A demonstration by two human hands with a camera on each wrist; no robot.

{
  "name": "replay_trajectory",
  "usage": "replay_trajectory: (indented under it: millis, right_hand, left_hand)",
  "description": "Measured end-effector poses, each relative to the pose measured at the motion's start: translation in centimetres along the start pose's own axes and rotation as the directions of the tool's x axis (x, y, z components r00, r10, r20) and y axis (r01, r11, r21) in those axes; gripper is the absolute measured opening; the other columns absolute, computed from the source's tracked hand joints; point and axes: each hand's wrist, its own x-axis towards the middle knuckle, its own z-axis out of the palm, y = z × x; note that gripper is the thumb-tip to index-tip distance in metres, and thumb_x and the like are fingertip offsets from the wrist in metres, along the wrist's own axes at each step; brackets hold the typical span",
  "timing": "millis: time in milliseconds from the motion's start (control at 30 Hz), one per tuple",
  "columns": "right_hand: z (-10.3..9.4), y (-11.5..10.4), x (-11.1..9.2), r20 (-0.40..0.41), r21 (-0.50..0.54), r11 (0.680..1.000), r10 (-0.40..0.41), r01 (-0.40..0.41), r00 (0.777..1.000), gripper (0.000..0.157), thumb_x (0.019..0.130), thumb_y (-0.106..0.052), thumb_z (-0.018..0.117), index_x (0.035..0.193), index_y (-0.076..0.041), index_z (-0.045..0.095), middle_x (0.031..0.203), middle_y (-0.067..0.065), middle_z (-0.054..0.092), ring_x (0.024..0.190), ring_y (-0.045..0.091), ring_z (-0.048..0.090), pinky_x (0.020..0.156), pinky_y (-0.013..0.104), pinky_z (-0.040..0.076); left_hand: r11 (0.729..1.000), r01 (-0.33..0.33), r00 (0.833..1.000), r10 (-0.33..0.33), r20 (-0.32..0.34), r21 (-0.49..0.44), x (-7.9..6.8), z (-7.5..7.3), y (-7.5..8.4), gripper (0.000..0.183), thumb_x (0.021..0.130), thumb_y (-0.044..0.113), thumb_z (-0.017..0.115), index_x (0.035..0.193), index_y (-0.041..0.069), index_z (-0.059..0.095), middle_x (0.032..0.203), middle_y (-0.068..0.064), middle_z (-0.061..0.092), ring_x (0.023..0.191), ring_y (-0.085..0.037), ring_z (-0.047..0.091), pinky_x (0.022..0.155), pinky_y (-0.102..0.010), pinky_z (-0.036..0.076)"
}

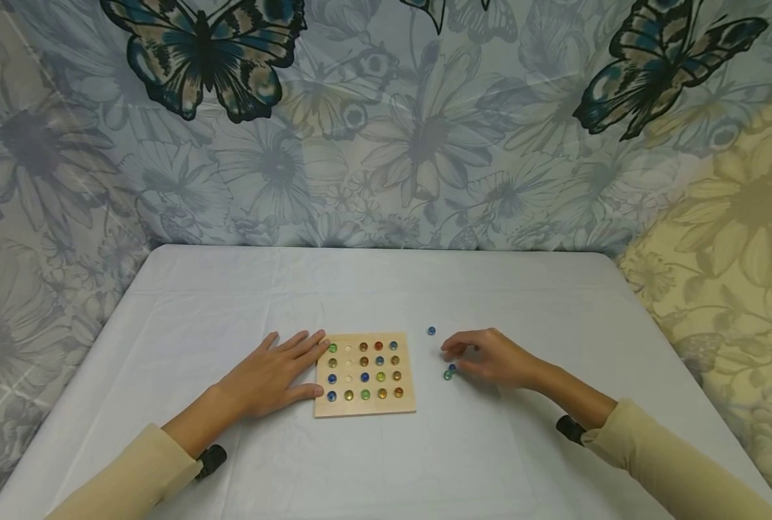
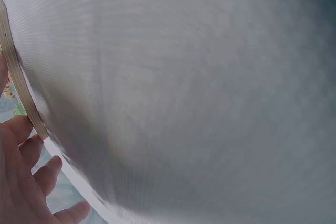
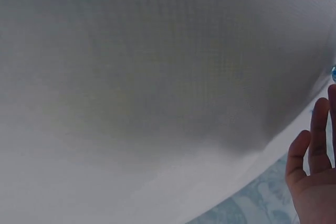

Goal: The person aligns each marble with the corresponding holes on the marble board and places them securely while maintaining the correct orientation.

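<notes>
A square wooden board [image 1: 356, 413] lies on the table with glass marbles in rows of holes. Three holes in its second column from the left hold no marble. My left hand [image 1: 271, 375] rests at the board's left side, fingers spread, with fingertips at the upper left corner and the thumb on the left edge. To the right of the board, my right hand [image 1: 492, 359] hovers low with bent, parted fingers. Close by its thumb lie a green marble [image 1: 448, 375] and a blue marble [image 1: 453, 368]. Its fingers show loosely extended in the right wrist view, near a blue marble [image 3: 334, 73].
Another blue marble [image 1: 432, 331] sits alone beyond the right hand's fingertips. A white cloth [image 1: 386, 289] covers the table. Fabric printed with butterflies and flowers [image 1: 424, 144] hangs behind it and at both sides. Each wrist carries a black camera [image 1: 211, 461] near the sleeve.
</notes>
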Motion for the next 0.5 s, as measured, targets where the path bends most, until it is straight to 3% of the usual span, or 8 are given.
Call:
replay_trajectory:
  millis: [500]
  right_hand:
    - [0.53,0.06,-0.28,0.006,0.028,1.0,-0.001,0.0,1.0,0.03,0.087,0.003,0.072,0.116,-0.005,0.069,0.106,-0.005,0.074,0.101,0.011,0.068,0.091,0.04,0.054]
  left_hand:
    - [1.0,-0.002,1.0,0.002,0.002,0.003,0.0,-0.08,0.04,0.078,0.098,0.062,0.046,0.158,0.014,0.031,0.162,-0.005,0.028,0.147,-0.031,0.029,0.111,-0.066,0.024]
